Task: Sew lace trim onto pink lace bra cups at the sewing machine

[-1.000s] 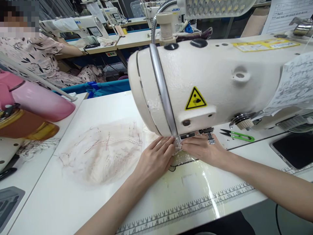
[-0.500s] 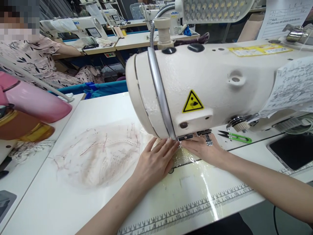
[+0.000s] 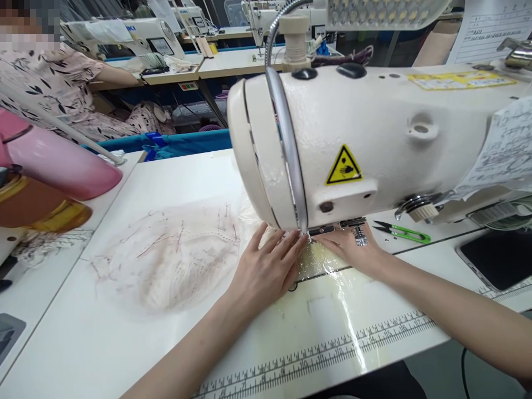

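Observation:
A sheer off-white lace fabric (image 3: 187,260) with red stitch marks lies spread on the table, its right end running under the head of a sewing machine (image 3: 357,133). My left hand (image 3: 268,263) rests flat on that end, fingers stretched out and a little apart, fingertips beside the presser foot. On the other side of the needle area my right hand (image 3: 353,246) lies low with its fingers extended, partly covered by the machine's metal parts. What lies under the right fingertips is hidden by the machine head.
Green thread snips (image 3: 403,231) and a dark phone (image 3: 496,257) lie to the right. A printed ruler strip (image 3: 307,363) runs along the front edge. Pink and amber bottles (image 3: 62,158) stand at the left. Beyond sits another person (image 3: 50,94) near more sewing machines.
The view has shifted slightly, so the machine appears farther right and higher. Both hands keep nearly the same place by the needle, and the fabric looks almost unmoved.

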The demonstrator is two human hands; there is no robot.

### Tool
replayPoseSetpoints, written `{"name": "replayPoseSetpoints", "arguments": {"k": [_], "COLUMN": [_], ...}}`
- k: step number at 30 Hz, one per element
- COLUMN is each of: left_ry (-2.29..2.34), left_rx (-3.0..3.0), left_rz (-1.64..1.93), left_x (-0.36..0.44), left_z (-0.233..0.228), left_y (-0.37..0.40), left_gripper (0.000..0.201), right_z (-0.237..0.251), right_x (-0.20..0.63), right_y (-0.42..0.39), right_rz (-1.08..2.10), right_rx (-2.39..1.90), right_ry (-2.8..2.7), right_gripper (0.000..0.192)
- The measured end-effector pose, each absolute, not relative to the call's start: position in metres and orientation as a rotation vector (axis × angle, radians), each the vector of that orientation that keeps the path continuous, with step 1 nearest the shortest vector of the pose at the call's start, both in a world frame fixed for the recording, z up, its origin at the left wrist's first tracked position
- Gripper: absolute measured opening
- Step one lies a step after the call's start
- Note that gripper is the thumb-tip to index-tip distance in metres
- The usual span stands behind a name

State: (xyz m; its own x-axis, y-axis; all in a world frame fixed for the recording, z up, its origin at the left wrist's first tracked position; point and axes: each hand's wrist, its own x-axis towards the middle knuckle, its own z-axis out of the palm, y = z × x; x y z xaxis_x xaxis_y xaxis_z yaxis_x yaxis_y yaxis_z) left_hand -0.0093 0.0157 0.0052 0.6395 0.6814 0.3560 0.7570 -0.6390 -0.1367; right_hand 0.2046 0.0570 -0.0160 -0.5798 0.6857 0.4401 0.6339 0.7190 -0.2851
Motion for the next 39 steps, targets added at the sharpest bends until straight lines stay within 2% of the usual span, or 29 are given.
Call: {"name": "replayPoseSetpoints", "arguments": {"k": [3, 8, 14, 23, 39], "left_ry": [-1.203, -1.225, -1.008, -1.115, -1.224], "left_rx": [-2.597, -2.567, -2.589, -2.563, -2.522], "left_rz": [-0.391, -0.373, -0.307, -0.393, -0.374], "left_x": [-0.007, -0.005, -0.008, -0.006, -0.004], "left_z": [0.007, 0.006, -0.001, 0.003, 0.005], "left_y": [0.016, 0.013, 0.009, 0.016, 0.015], "left_gripper": [0.040, 0.042, 0.043, 0.035, 0.034], "right_z": [-0.012, -0.005, -0.006, -0.017, -0.014], "right_x": [0.203, 0.203, 0.210, 0.206, 0.203], "right_y": [0.058, 0.058, 0.051, 0.048, 0.045], "right_rz": [0.169, 0.111, -0.028, -0.148, -0.219], "right_rx": [-1.091, -1.006, -1.028, -0.931, -1.010], "right_ry": [-2.330, -2.422, -2.465, -2.395, -2.461], "right_gripper": [0.030, 0.029, 0.028, 0.022, 0.027]}}
